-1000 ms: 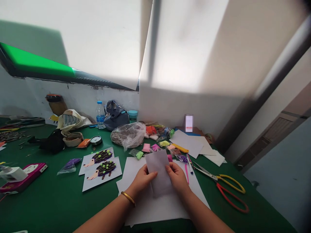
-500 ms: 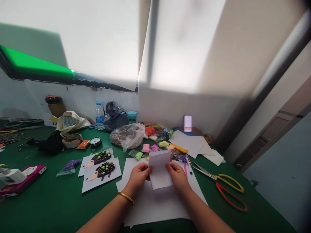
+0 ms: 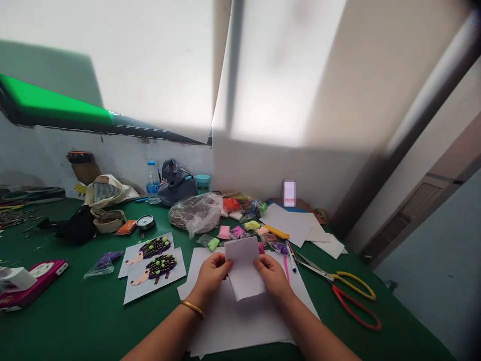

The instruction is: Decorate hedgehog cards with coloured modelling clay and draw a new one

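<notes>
A small folded piece of white paper (image 3: 244, 271) is held up between my two hands, above larger white sheets (image 3: 240, 328) on the green table. My left hand (image 3: 212, 273) pinches its left edge with the thumb on the near face. On the opposite edge, my right hand (image 3: 272, 273) grips with thumb and fingers. The fingers behind the paper are partly hidden. Just beyond the paper lie small packets of coloured clay (image 3: 237, 231). Pens (image 3: 291, 255) rest by my right hand, on the sheets' edge.
Scissors (image 3: 334, 278) with red and yellow handles lie open at the right. Two hedgehog pictures (image 3: 156, 271) lie at the left, near a purple packet (image 3: 103, 263). Behind stand a plastic bag (image 3: 197, 213), a water bottle (image 3: 152, 183) and a yellow cutter (image 3: 277, 231).
The folded paper has tilted and come slightly lower and left in view, still between both hands. The whole view has shifted a little; the other things on the table lie as before.
</notes>
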Tool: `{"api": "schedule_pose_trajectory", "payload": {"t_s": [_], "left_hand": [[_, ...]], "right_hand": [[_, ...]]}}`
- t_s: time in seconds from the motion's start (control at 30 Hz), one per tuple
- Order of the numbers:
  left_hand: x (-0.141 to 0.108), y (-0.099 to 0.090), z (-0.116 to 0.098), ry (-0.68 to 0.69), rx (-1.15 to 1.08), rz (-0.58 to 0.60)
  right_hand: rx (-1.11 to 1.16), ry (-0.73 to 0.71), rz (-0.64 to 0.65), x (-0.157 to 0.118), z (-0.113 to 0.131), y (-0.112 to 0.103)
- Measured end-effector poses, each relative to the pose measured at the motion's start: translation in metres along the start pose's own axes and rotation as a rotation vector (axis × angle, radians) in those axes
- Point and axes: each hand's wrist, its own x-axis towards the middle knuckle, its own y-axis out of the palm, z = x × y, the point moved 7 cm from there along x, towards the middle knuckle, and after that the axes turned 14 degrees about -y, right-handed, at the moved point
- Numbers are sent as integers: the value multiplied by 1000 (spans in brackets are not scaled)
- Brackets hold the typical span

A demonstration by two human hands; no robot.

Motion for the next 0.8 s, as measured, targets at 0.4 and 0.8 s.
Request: {"api": "schedule_pose_trajectory", "payload": {"t_s": [0.4,0.8], "left_hand": [[-2,-2,-4,52,2,1],[-2,-4,-8,71,-57,-7]], "right_hand": [[-12,6,36,1,-2,0],[-9,2,75,-1,-2,3]]}}
